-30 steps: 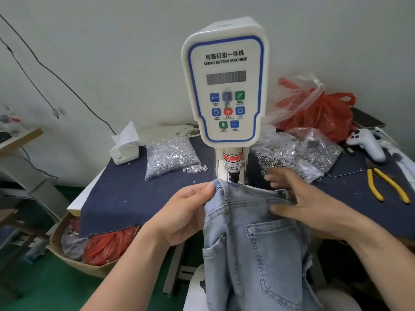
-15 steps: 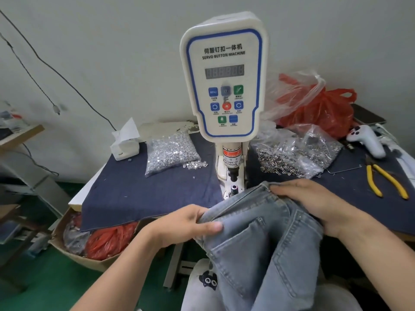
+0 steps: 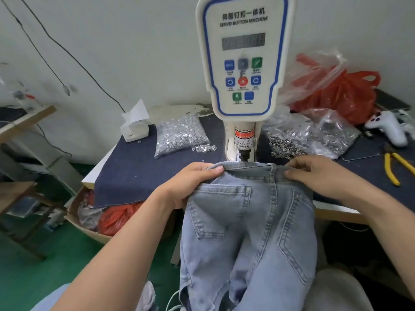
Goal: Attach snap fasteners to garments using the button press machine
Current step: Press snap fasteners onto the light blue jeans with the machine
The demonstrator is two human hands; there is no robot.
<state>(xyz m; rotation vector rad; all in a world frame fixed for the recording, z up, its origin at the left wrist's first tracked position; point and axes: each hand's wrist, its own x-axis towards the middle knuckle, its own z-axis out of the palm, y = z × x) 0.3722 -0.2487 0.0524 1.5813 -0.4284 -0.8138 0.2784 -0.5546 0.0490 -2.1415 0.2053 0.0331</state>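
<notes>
light blue jeans [image 3: 249,232] held at the waistband, back pockets facing up, legs hanging down off the near edge of the worktop [image 3: 139,176]. waistband raised to just below the ram of the button press machine [image 3: 243,57], right in front of its column.

left hand [image 3: 186,182] gripping the left end of the waistband: fingers curled under the cloth, thumb pressed flat on top. right hand [image 3: 318,171] gripping the right part of the waistband: fingers bent over the top edge, thumb pinching the denim from the near side. both sets of fingers narrow, closed on the jeans.

machine head white with blue trim, dark display above a cluster of blue, green and red buttons. red and white warning label on the column above the ram.

worktop covered in dark blue cloth. clear bag of silver fasteners [image 3: 179,134] left of the column, a few spilled loose beside it. second bag of fasteners [image 3: 312,138] right of the column, just behind the right hand. tissue box [image 3: 134,129] at the far left corner. red plastic bag [image 3: 336,93] against the wall at the right. white handle-shaped tool [image 3: 388,127] and yellow-handled pliers [image 3: 395,167] at the far right edge.

cardboard box [image 3: 89,225] holding red plastic on the green floor, below the left edge of the worktop.
</notes>
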